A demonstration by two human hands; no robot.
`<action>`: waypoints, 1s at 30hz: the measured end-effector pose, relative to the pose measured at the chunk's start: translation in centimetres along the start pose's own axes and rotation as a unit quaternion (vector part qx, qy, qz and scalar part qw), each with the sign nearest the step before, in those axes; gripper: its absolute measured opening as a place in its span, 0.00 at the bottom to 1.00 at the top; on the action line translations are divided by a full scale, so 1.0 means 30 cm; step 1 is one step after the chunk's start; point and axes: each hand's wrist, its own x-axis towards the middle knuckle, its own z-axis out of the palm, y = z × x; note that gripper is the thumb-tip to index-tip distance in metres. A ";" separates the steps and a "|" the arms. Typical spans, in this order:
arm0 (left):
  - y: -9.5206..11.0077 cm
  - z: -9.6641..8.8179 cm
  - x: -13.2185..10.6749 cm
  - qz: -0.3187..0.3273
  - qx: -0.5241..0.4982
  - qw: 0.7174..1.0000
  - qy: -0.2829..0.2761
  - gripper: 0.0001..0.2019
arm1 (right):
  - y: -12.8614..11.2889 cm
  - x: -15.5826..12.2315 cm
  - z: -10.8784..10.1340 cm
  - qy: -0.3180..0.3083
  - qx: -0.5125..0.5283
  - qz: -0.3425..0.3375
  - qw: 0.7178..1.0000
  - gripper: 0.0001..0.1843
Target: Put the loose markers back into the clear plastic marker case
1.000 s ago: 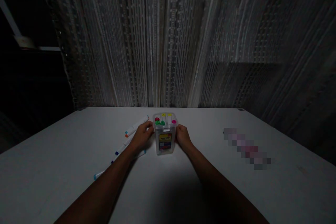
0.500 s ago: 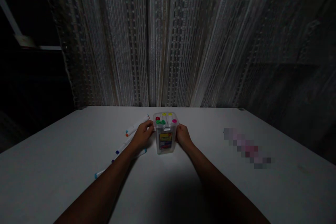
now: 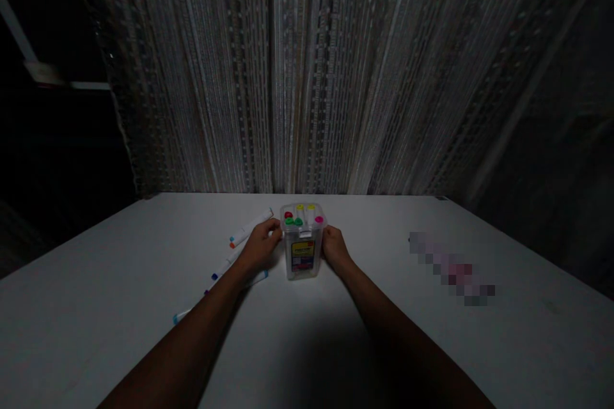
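A clear plastic marker case stands upright on the white table in front of me. Through its closed see-through lid show markers with red, green, yellow and pink ends, and a yellow and dark label is on its front. My left hand has its fingers curled against the case's left side, near the lid's rim. On the opposite side, my right hand is closed against the right wall, its fingertips hidden behind the case. Several white markers with blue, orange and purple ends lie left of the case, some partly under my left forearm.
The white table reaches back to a striped, hanging string curtain. On the right part of the table lies a blurred-out, pinkish long shape. A dark framed structure is at the far left. The light is dim.
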 end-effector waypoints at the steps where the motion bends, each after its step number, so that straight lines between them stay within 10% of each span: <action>1: -0.001 0.000 0.000 -0.002 -0.003 1.000 0.000 0.11 | 0.001 -0.001 -0.001 0.000 -0.002 -0.001 1.000 0.19; 30: -0.014 0.008 0.005 -0.021 -0.092 0.994 0.061 0.10 | -0.005 -0.003 0.006 -0.023 -0.031 0.006 0.999 0.16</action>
